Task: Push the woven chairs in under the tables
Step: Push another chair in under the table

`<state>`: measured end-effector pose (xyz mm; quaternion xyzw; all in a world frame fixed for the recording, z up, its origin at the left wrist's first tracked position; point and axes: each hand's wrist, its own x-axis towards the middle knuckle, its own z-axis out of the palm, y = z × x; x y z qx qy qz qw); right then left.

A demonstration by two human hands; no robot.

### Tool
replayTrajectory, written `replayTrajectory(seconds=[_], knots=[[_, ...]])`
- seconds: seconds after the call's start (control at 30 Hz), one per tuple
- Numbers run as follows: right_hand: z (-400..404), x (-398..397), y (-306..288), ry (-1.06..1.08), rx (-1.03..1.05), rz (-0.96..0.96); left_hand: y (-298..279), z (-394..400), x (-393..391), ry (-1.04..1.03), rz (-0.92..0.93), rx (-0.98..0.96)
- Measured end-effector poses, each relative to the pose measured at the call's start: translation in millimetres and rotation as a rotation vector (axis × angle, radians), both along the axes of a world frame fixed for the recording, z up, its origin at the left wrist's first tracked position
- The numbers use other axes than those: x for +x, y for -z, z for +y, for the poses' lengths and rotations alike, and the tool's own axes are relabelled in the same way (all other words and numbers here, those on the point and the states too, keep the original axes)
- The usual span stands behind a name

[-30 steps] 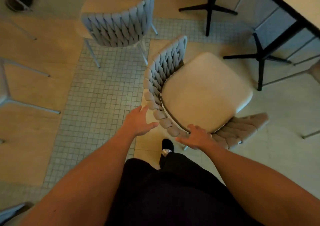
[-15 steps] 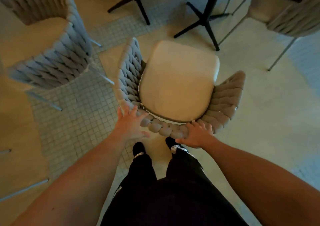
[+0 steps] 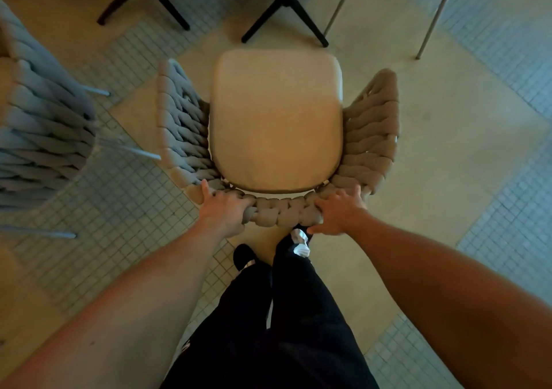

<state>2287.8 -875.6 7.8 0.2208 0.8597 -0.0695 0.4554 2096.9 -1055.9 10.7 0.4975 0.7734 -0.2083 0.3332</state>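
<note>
Now that the woven chair [image 3: 276,126] has turned to face the black table base [image 3: 285,6] at the far side, we stand right behind it. A moment ago it sat crooked, with its seat pointing off to the right. Our left hand [image 3: 222,211] grips the near left part of the woven back, fingers curled over the top. Our right hand [image 3: 339,209] grips the near right part the same way. The 2 hands now sit evenly, so we think a straight push away from us should slide the chair under the table. Another woven chair [image 3: 41,138] stands close on the left.
</note>
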Motion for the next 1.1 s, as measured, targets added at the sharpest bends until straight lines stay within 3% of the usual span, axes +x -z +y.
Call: replayTrajectory(seconds=[0.47,1.1], knots=[[5,-44,-5,0.011,0.026,0.044,-15,27,-55,0.024,0.059,-0.007],[167,-112,-2,0.044,0.028,0.081,-21,186,-124,-0.002,0.069,0.015]])
